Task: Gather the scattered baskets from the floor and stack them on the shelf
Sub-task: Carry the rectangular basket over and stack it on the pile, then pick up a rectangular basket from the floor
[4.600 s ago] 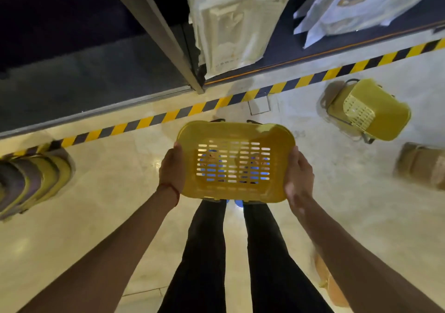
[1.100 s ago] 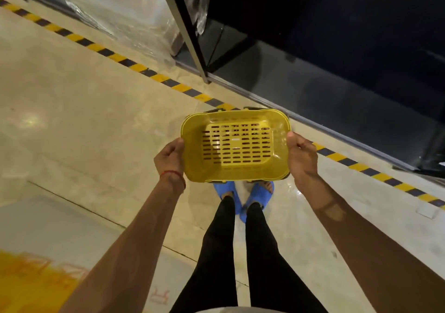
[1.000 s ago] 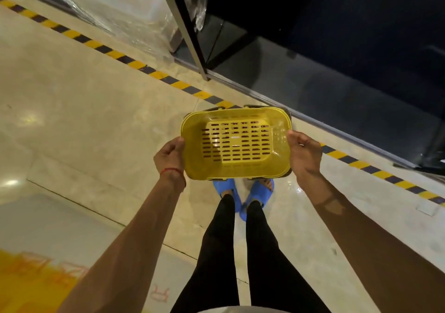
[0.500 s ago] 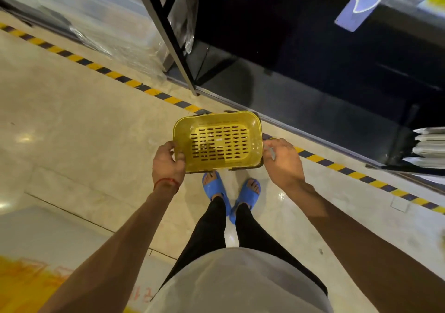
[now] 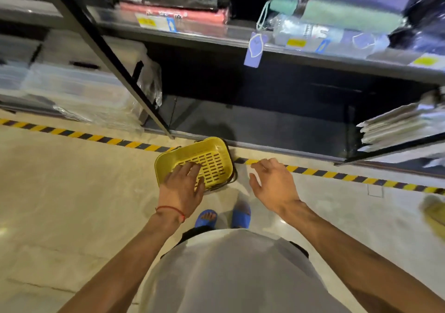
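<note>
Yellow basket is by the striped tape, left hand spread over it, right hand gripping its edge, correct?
Not quite: the head view shows the right hand open, apart from the yellow basket, gripping nothing. The left hand is spread over it, by the striped tape.

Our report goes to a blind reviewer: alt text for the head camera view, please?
A yellow basket, slotted base up, is down by the striped floor tape before a dark bottom shelf. The person's left hand spreads open over its near corner; the right hand is open beside it, holding nothing.
</note>
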